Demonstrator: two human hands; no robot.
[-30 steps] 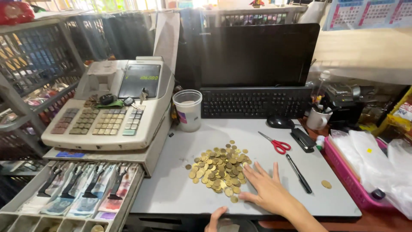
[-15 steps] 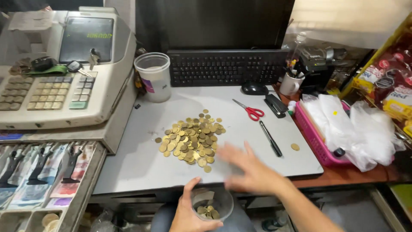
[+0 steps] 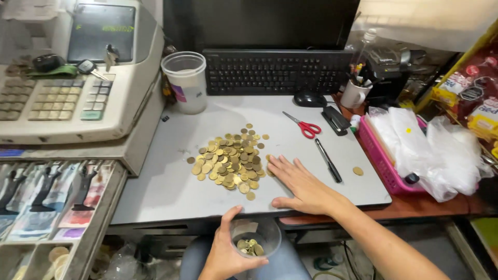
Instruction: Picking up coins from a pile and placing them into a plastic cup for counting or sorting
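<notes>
A heap of gold-coloured coins (image 3: 230, 163) lies on the grey desk top (image 3: 161, 181). My right hand (image 3: 301, 184) rests flat on the desk with fingers spread, its fingertips touching the heap's right edge. My left hand (image 3: 225, 251) grips a clear plastic cup (image 3: 255, 239) just below the desk's front edge; several coins lie in its bottom. One stray coin (image 3: 358, 170) sits apart to the right.
A cash register (image 3: 72, 88) stands at left with its open drawer of banknotes (image 3: 46, 197). An empty clear cup (image 3: 185, 80), black keyboard (image 3: 275, 70), mouse (image 3: 309, 98), red scissors (image 3: 303, 124), black pen (image 3: 328, 159) and pink tray of plastic bags (image 3: 415, 150) ring the coins.
My right hand swept from the coin heap to the desk's front edge above the cup and is back flat beside the heap. My left hand brought the cup up under the edge.
</notes>
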